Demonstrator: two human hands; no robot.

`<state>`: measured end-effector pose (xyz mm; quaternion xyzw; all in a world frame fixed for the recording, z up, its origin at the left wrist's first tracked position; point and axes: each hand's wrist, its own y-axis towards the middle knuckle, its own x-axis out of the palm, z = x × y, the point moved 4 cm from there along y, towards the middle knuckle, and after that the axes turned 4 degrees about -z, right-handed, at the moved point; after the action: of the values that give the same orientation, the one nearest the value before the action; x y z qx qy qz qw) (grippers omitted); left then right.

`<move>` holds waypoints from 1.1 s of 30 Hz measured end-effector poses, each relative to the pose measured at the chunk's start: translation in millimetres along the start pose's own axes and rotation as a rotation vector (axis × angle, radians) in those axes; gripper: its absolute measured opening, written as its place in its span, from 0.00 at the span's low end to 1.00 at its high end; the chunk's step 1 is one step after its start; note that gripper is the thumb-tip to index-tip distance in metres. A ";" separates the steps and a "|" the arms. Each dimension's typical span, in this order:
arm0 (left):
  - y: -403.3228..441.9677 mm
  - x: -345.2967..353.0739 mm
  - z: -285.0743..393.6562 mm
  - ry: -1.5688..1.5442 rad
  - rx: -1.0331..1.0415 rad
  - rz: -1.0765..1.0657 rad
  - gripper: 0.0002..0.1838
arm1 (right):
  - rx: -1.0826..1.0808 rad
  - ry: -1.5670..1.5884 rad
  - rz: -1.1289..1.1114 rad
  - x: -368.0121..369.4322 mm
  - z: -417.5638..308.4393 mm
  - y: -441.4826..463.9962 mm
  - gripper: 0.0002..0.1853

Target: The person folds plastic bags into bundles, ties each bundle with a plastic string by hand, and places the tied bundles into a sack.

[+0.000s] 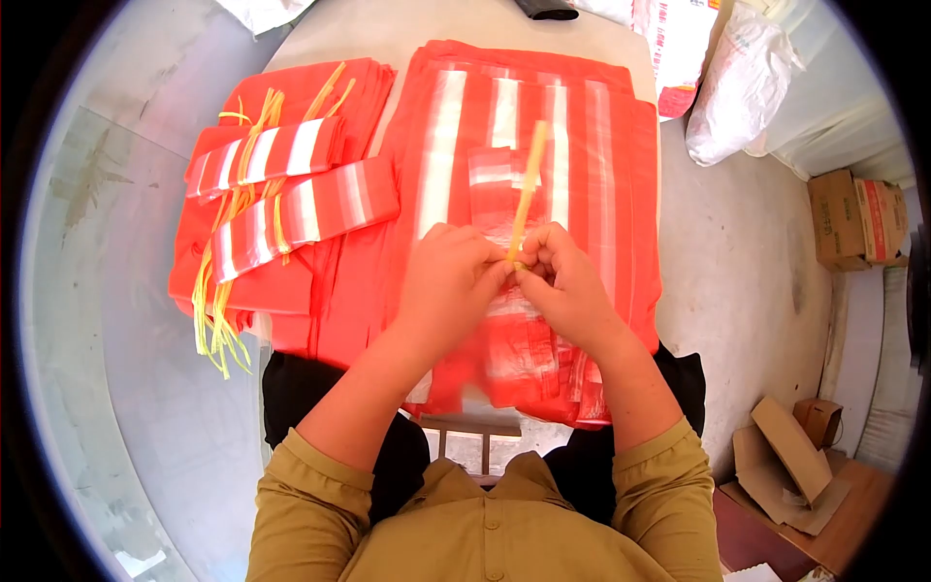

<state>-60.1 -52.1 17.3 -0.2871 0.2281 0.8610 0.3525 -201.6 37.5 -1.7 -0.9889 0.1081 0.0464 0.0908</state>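
Observation:
My left hand (451,276) and my right hand (570,286) meet over the table, fingertips almost touching. Both are closed in a pinch on a yellow tie strip (529,189), whose blurred free end sticks up and away from me. Under my hands lies a bundle of red and white striped plastic bags (519,359), crumpled at the near end. How the strip runs around the bundle is hidden by my fingers. Beneath it is a wide flat stack of red and white striped plastic bags (441,145).
To the left, folded striped bundles (305,213) and loose yellow strips (221,310) rest on another red stack (291,97). A white sack (742,87) stands at the back right. Cardboard boxes (844,218) are along the right side, with an opened carton (786,466) lower down.

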 end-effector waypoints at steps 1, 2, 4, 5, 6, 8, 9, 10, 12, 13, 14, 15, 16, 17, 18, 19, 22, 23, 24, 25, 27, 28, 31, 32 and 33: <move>-1.3 2.6 -3.2 -0.099 -0.075 -0.015 0.05 | 0.003 -0.099 -0.014 0.3 -3.0 -1.1 0.05; -3.1 6.6 -7.1 -0.199 -0.149 -0.030 0.05 | 0.007 -0.198 -0.027 -0.1 -5.7 -2.3 0.06; -4.3 11.2 -10.2 -0.304 -0.242 -0.063 0.06 | -0.092 -0.358 -0.009 1.1 -9.6 -3.7 0.09; -4.2 12.2 -10.0 -0.309 -0.261 -0.081 0.06 | -0.193 -0.419 0.022 3.7 -11.0 -4.0 0.11; -4.2 12.9 -9.8 -0.314 -0.279 -0.099 0.06 | -0.296 -0.479 0.053 6.0 -13.8 -4.5 0.12; -3.6 9.7 -2.6 -0.164 -0.212 -0.110 0.07 | -0.386 -0.553 0.106 8.1 -19.1 -4.5 0.14; -4.0 9.0 0.3 -0.089 -0.178 -0.116 0.08 | -0.431 -0.589 0.133 8.3 -21.4 -4.9 0.15; -5.0 9.5 1.0 -0.063 -0.160 -0.111 0.08 | -0.472 -0.610 0.145 8.1 -22.1 -5.1 0.15; -6.6 10.8 1.8 -0.013 -0.124 -0.102 0.09 | -0.555 -0.653 0.171 7.7 -22.1 -5.2 0.16; -6.8 10.6 2.6 0.004 -0.127 -0.122 0.08 | -0.567 -0.660 0.179 7.5 -21.8 -5.0 0.16; -6.7 9.4 4.3 0.021 -0.130 -0.142 0.07 | -0.579 -0.667 0.187 7.3 -21.6 -5.0 0.16; -6.7 8.3 6.0 0.039 -0.133 -0.162 0.07 | -0.591 -0.674 0.195 7.2 -21.5 -5.0 0.16; -6.7 7.4 7.8 0.049 -0.133 -0.173 0.07 | -0.593 -0.678 0.193 7.1 -20.7 -4.8 0.15; -6.7 6.5 9.7 0.060 -0.132 -0.184 0.07 | -0.595 -0.682 0.190 6.6 -19.9 -4.7 0.15; -7.0 6.5 10.6 0.071 -0.132 -0.195 0.07 | -0.597 -0.686 0.188 6.1 -19.4 -4.7 0.14; -7.7 6.2 11.0 0.054 -0.125 -0.174 0.07 | -0.580 -0.673 0.178 5.0 -18.8 -4.4 0.14; -10.7 7.1 9.3 -0.024 -0.151 -0.134 0.07 | -0.514 -0.617 0.161 2.9 -17.0 -3.9 0.12; -11.7 7.8 7.4 -0.069 -0.192 -0.136 0.07 | -0.483 -0.586 0.162 2.8 -16.9 -4.8 0.12; -12.7 8.5 5.3 -0.113 -0.234 -0.137 0.07 | -0.451 -0.555 0.163 2.7 -16.4 -5.0 0.12; -13.5 9.0 3.7 -0.158 -0.240 -0.128 0.06 | -0.444 -0.535 0.157 2.5 -15.8 -5.0 0.12; -15.0 10.7 -0.6 -0.247 -0.253 -0.109 0.06 | -0.431 -0.496 0.146 1.9 -14.2 -4.6 0.12; -15.3 11.7 -2.6 -0.265 -0.256 -0.095 0.06 | -0.404 -0.471 0.147 2.1 -12.5 -4.6 0.12; -14.7 13.7 -7.3 -0.352 -0.312 -0.081 0.06 | -0.228 -0.265 0.123 3.5 -5.8 -4.6 0.11; -13.9 13.8 -8.3 -0.403 -0.363 -0.095 0.06 | -0.104 -0.108 0.096 4.3 -3.9 -4.3 0.11; -13.6 14.4 -9.7 -0.454 -0.413 -0.109 0.06 | 0.019 0.048 0.068 5.7 -0.3 -4.5 0.10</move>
<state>-55.3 -42.2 -1.8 -0.1648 -0.0521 0.9111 0.3741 -195.1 40.6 -1.3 -0.9845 0.1445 0.0246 0.0961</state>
